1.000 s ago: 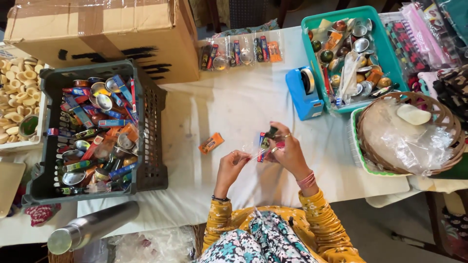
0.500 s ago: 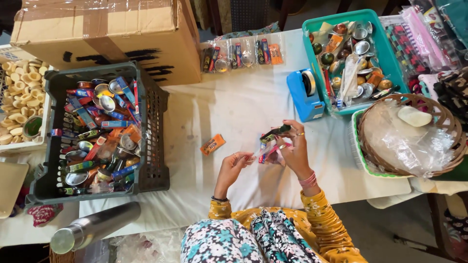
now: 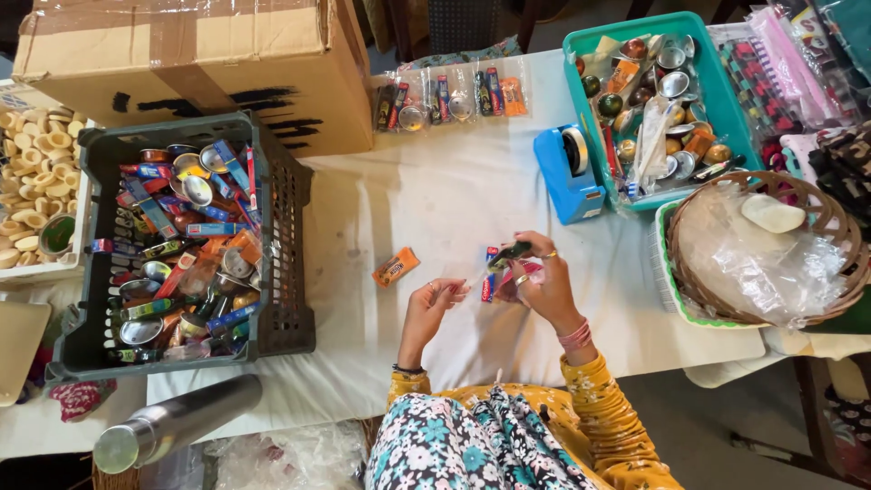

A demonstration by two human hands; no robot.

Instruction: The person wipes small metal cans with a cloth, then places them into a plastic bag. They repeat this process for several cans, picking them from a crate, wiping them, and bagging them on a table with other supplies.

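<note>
Gripping a small bundle of coloured items (image 3: 497, 272) over the table's (image 3: 454, 195) near edge, the right hand (image 3: 540, 286) clenched it while the left hand (image 3: 434, 304) pinched its clear wrap; a loose pinch could have spilled pieces.

A dark crate (image 3: 281, 227) of small packets stood beside a cardboard box (image 3: 227, 63); a blue tape dispenser (image 3: 567, 177), teal basket (image 3: 717, 91) and steel flask (image 3: 177, 422) occupied the bench (image 3: 435, 200).

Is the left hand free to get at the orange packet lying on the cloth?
Probably yes: the left hand sits close to the orange packet, bare white cloth between them, though its fingertips pinch something thin.
</note>
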